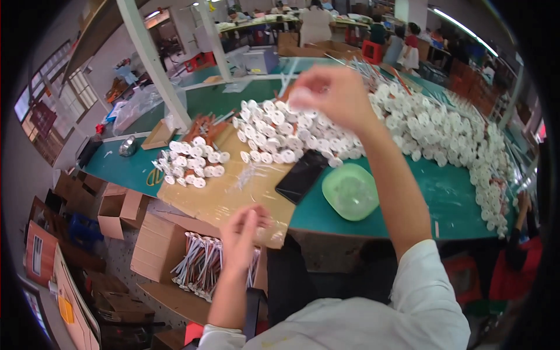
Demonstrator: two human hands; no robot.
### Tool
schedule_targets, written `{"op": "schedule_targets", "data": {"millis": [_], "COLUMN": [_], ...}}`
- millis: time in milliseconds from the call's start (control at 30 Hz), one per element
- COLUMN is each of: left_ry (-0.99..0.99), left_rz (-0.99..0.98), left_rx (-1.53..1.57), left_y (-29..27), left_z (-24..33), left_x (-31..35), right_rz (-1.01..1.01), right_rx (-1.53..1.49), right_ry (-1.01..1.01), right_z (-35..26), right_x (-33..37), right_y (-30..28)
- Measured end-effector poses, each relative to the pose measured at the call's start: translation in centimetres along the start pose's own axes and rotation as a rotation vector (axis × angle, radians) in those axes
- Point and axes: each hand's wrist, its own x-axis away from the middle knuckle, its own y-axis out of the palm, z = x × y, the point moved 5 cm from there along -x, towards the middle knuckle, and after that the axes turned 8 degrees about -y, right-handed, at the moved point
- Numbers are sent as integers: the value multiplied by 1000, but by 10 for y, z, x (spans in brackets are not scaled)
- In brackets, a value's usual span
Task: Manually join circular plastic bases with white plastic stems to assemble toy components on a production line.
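"White-capped sticks (271, 123): where are they, taking the left hand (238, 233) as the clock's centre and twelve as the top of the view?"

"One heap lies between twelve and one, spreading toward two along the green table (408, 213). A small bunch (195, 163) sits at eleven, and more lie in an open cardboard box (154, 248) at eight."

"And the hands?"

"Well apart. The right hand (335, 96) is raised at one o'clock, in front of the heap from this angle, fingers curled toward the thumb. The left is half curled by the near edge of a brown cardboard sheet (198, 201). I can't tell whether either one grips anything; the right fingertips are blurred."

"Which step is that?"

"A reach or a carry over the heap, I'd judge; one frame can't settle which. Any next move there calls for a light touch, since the caps crowd each other, and for clearing the dark phone-like slab (301, 175) between one and two and the green bowl (332, 182) at two."

"Any brands or writing?"

"No brand I can make out. A white label (37, 254) at nine carries dark marks, too small to read."
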Motion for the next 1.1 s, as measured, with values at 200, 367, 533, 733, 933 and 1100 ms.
{"op": "schedule_targets", "data": {"millis": [200,367,533,733,933,1100], "left_ry": [-258,-464,-406,-361,-307,-264], "left_rz": [-605,-703,-624,-758,-663,-529], "left_rx": [418,708,823,752,433,486], "left_y": [96,123,141,144,113,99], "left_z": [-50,-89,-105,-100,-115,-117], "left_x": [93,157,196,212,208,208], "right_rz": [-157,-114,3,197,67,22], "right_rx": [-10,-88,-128,-96,-100,-77], "right_ry": [-185,-178,-147,-46,-228,-269], "right_z": [-131,-153,-152,-159,-169,-183], "right_x": [223,304,353,383,388,380], "right_y": [-14,-40,-53,-57,-47,-40]}}
